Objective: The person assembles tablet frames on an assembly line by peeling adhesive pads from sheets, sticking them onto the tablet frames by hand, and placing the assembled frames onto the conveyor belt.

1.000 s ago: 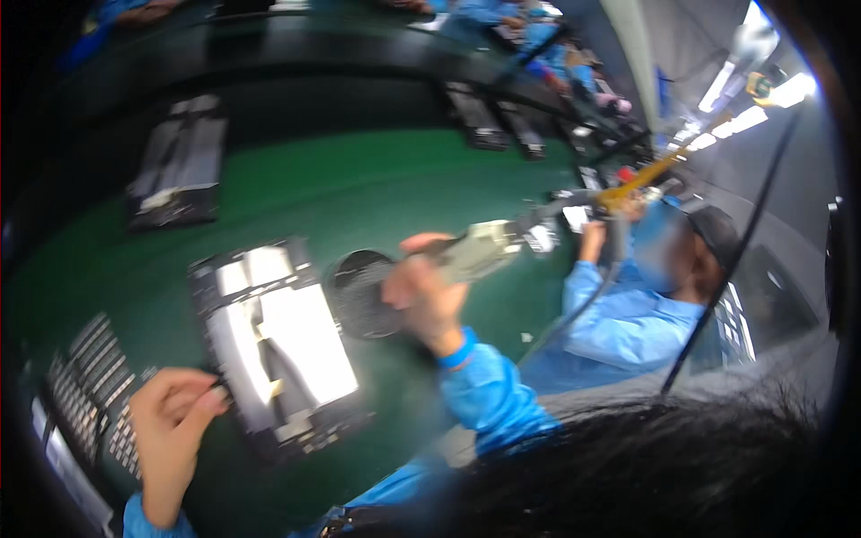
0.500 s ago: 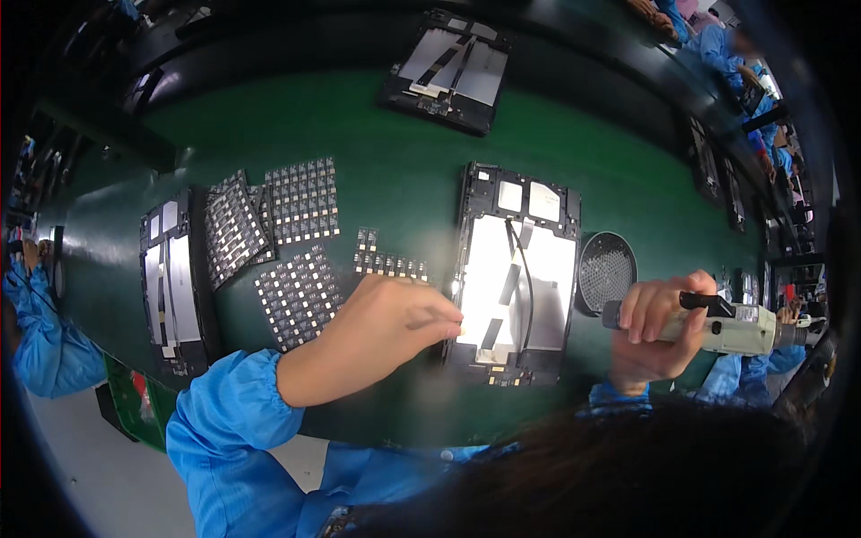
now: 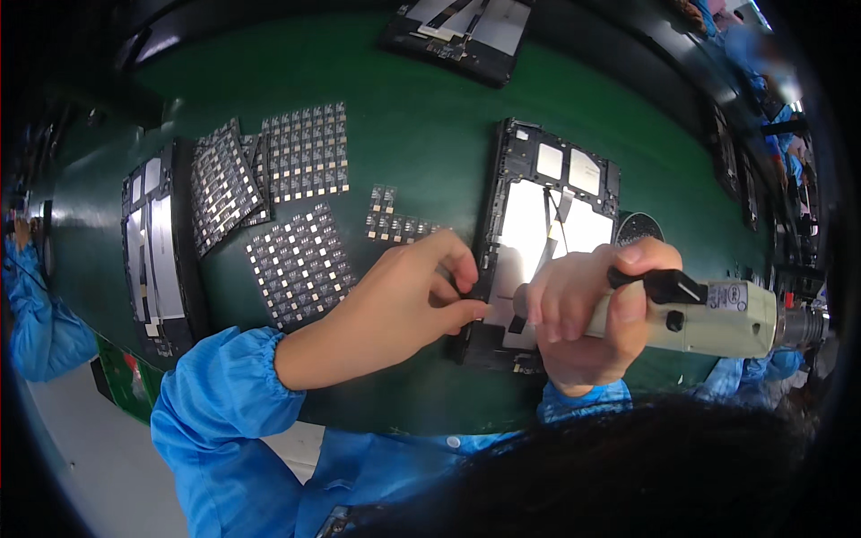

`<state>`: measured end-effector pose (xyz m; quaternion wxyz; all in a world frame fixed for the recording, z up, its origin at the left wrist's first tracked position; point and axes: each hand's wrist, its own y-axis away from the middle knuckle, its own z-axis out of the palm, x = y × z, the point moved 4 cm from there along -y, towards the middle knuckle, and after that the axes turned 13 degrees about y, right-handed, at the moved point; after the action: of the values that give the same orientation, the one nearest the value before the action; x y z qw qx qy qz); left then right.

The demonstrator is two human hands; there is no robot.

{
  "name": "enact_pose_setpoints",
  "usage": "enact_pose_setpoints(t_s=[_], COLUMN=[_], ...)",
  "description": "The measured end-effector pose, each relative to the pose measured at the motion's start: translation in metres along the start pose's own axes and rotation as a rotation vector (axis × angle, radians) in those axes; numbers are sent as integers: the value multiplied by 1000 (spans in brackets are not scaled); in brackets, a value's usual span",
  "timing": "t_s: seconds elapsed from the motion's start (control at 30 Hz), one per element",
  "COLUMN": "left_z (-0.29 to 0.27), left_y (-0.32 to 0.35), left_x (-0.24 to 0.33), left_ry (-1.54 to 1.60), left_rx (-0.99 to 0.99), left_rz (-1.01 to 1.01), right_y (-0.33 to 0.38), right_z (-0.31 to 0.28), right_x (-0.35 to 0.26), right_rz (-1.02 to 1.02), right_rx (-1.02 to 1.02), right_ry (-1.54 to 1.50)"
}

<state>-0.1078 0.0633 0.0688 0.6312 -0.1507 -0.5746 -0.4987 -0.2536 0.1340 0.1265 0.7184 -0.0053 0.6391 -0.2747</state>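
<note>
My right hand (image 3: 592, 314) is wrapped round a pale electric screwdriver (image 3: 717, 314) with a black lever. It lies sideways, its front end over the lower part of an opened tablet (image 3: 520, 211). The tablet shows a silvery battery, dark cables and a black frame. At the tablet's left edge is my left hand (image 3: 421, 287), fingers curled, thumb and index finger close together by the frame. Anything small between them is too hidden to make out. The screwdriver's tip is hidden behind my right hand. A round dish (image 3: 639, 226) of small metal pieces sits partly hidden behind that hand.
To the left lie panels of small circuit boards (image 3: 305, 152), some overlapping, and a smaller piece of panel (image 3: 404, 226). Another opened tablet (image 3: 157, 242) is at far left, one more (image 3: 462, 40) at the back. A co-worker's blue sleeve (image 3: 49, 314) shows at far left.
My right hand has brought the screwdriver leftward over the tablet. My left hand's fingers have moved to the tablet's left edge. The whole view has shifted, with the table things higher in it.
</note>
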Motion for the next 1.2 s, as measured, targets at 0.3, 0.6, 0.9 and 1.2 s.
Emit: enact_pose_setpoints(t_s=[0.3,0.6,0.9,1.2], left_z=[-4,-5,-4,-4], left_y=[2,2,1,2], left_x=[5,2,3,0], left_ry=[-21,-7,3,-16], left_rx=[31,29,28,30], left_rz=[130,134,135,161], right_y=[6,7,5,4], right_z=[10,15,13,15], right_x=[14,13,19,18], right_rz=[139,111,86,-59], right_rx=[52,37,6,-124], right_ry=[61,86,70,138])
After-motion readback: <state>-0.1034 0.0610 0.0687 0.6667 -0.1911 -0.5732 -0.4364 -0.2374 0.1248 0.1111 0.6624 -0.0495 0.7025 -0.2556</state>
